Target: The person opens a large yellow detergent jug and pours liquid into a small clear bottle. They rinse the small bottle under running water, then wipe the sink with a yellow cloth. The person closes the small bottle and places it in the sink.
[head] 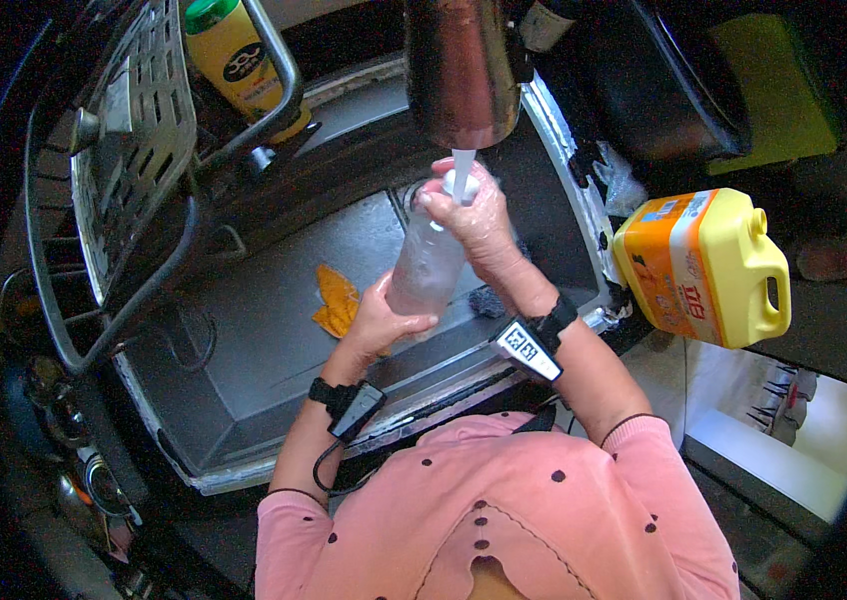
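Observation:
A clear, slightly cloudy bottle (427, 274) is tilted over the dark sink (281, 375), its base towards me. My left hand (386, 315) grips it near the base. Around the bottle's upper end, my right hand (476, 214) closes, with wet fingers. Water runs from the faucet (463, 75) onto a white piece (461, 186) at that end; whether this is a cap or foam I cannot tell. On the sink floor left of the bottle lies an orange-yellow cloth (335, 300). A dark scrubber (485, 301) is partly hidden beneath my right forearm.
At the left stands a metal rack (142, 157), its rail reaching over the sink. A yellow bottle with a green cap (240, 67) is behind it. The yellow jug (705, 266) stands outside the sink's right rim. A large dark pot (663, 82) is at back right.

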`<state>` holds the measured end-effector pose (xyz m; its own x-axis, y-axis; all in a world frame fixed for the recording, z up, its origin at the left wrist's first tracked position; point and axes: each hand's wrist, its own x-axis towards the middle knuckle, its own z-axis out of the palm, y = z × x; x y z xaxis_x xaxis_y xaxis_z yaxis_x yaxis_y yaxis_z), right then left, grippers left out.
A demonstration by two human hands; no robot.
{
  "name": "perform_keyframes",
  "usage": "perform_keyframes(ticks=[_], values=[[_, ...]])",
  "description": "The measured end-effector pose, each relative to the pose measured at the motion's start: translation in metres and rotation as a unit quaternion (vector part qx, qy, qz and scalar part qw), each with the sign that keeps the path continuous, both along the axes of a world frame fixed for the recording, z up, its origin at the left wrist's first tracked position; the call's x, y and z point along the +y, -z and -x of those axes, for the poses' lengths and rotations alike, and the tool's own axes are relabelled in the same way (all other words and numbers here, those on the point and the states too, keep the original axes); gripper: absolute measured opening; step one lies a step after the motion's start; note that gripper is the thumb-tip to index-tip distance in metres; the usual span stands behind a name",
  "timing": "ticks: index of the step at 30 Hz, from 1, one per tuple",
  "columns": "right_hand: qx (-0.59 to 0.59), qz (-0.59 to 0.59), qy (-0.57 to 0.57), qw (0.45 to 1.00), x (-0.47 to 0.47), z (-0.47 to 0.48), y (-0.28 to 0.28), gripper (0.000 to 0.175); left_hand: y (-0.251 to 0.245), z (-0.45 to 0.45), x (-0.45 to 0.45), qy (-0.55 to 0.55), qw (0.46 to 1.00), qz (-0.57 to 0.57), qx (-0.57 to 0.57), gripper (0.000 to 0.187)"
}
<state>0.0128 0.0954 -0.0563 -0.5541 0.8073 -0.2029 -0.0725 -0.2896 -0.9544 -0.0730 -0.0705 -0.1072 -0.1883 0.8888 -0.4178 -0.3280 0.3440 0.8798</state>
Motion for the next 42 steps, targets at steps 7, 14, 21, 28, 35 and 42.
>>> perform_keyframes(ticks=[7,14,21,28,35,42], values=[[-0.175,-0.192,0.064,0.964,-0.030,0.002,0.026,0.069,0.006,-0.014,0.014,-0.060,0.980,0.029,0.187,0.072],[-0.073,-0.017,-0.084,0.994,-0.011,-0.022,0.001,0.061,0.003,0.020,0.010,0.096,0.988,-0.031,0.119,0.085],[0.118,0.179,-0.141,0.967,-0.010,-0.028,-0.003,0.046,0.012,0.017,0.000,0.167,0.983,-0.003,-0.070,0.086],[0.062,0.033,-0.027,0.997,-0.014,-0.018,0.000,0.037,0.024,0.011,0.006,0.037,0.974,-0.019,0.221,0.079],[0.015,-0.028,-0.037,0.999,0.004,-0.013,-0.012,0.030,0.016,-0.002,0.021,0.002,0.966,-0.024,0.257,0.078],[-0.001,-0.059,0.061,0.996,-0.001,-0.013,-0.015,0.031,-0.004,0.008,0.052,0.009,0.953,-0.047,0.300,0.086]])
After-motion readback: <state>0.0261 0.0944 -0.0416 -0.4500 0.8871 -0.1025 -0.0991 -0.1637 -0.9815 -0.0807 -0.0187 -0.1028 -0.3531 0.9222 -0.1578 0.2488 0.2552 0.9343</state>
